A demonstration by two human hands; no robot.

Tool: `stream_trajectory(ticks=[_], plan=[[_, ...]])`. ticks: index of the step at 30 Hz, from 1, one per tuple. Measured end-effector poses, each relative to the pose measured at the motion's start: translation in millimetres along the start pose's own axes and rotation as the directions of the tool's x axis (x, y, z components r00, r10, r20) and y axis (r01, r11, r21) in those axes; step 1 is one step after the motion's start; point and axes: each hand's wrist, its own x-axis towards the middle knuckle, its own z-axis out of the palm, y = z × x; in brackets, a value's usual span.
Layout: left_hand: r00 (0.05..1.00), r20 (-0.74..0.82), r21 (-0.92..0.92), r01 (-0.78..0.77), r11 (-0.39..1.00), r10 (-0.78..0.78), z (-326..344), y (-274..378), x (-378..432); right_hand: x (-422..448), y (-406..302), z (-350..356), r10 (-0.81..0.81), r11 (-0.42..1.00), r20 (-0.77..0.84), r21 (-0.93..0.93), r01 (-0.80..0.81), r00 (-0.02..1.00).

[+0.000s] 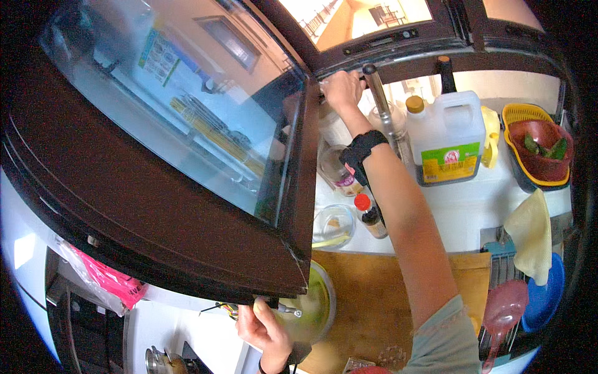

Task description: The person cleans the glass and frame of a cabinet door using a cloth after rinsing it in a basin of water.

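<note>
An open dark brown window sash point(196, 229) with a glass pane fills the left of the view. My left hand point(264, 327) is closed at its lower edge, thumb against the frame. A short metal-ended rod point(289, 309) juts out beside the thumb; whether the hand holds it too is unclear. My right arm reaches across the counter, a black band on its wrist. At the sash's hinge-side corner, against the window frame point(387, 61), is my right hand point(343, 89), fingers curled; what they hold is hidden. A steel-tubed object with a black end point(378, 91) stands beside it.
Along the sill stand a large plastic jug point(448, 126), a glass jar point(338, 168), a red-capped bottle point(371, 217) and a yellow basket with a red bowl point(539, 145). Nearer are a wooden board point(364, 299), a green-looking bowl point(320, 299), a pink ladle point(504, 306) and a blue basin point(544, 299).
</note>
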Motion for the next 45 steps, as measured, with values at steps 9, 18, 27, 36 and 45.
stream_trajectory(ticks=[9,18,27,36,45], plan=[[0.999,-0.021,0.018,0.032,0.999,-0.032,0,-7,-5,-17,9,-12,-0.118,0.973,0.093,0.208,0.096,0.989],[0.999,-0.035,0.001,-0.034,0.999,0.034,6,-6,-4,-46,8,-27,-0.208,0.928,-0.282,0.247,0.28,0.937],[0.998,-0.041,-0.001,0.04,0.999,-0.04,2,-4,-6,-99,13,-22,0.221,0.557,-0.052,0.826,-0.082,0.974],[0.989,-0.146,0.001,-0.016,1.0,0.016,13,-3,-7,-128,2,-51,0.198,-0.259,0.429,0.89,-0.375,0.881],[0.988,-0.146,0.014,-0.046,0.999,0.048,17,-2,-6,-120,1,-45,0.256,0.031,0.223,0.971,-0.238,0.941]])
